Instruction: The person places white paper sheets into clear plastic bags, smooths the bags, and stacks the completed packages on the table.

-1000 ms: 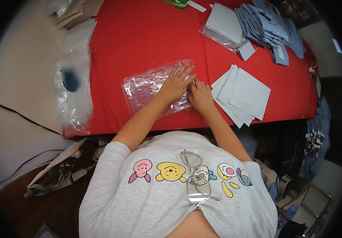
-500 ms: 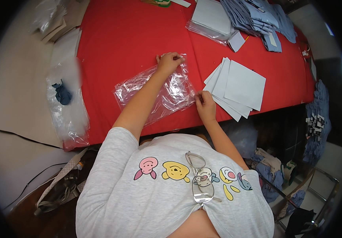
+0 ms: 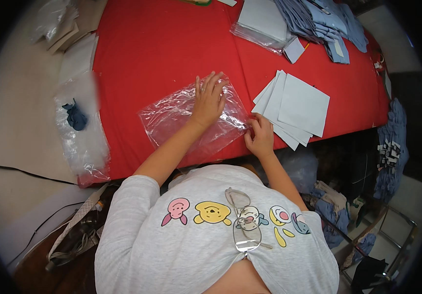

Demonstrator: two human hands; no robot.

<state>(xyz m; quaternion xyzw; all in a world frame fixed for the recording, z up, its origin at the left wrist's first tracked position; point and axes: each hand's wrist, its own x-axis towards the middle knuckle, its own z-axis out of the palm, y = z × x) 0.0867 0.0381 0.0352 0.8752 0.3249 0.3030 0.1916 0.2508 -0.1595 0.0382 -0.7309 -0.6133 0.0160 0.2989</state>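
The scene is taken up mostly by a red-covered table (image 3: 147, 54), on whose near edge a clear plastic bag (image 3: 169, 120) is laid flat, set aslant in front of the person. The film is thin and slick, so it could probably be creased if pressed unevenly, be torn at a corner if pulled too hard, or be dragged off the near edge. No contents can be made out in it, and whether more than one layer is there cannot be told. By the table's left edge, long clear plastic (image 3: 86, 142) is spread; what it holds, if anything, cannot be told. Toward the far right, white sheets are seen inside a clear packet (image 3: 250, 35), beside folded blue garments (image 3: 314, 24). Loose white cards (image 3: 304, 105) are fanned near the bag's right corner, and could be nudged by a sideways slip. The left hand (image 3: 208, 102) is rested on the film, its fingers lightly spread; by the right hand (image 3: 260, 136), the bag's right corner appears to be pinched between thumb and fingers.
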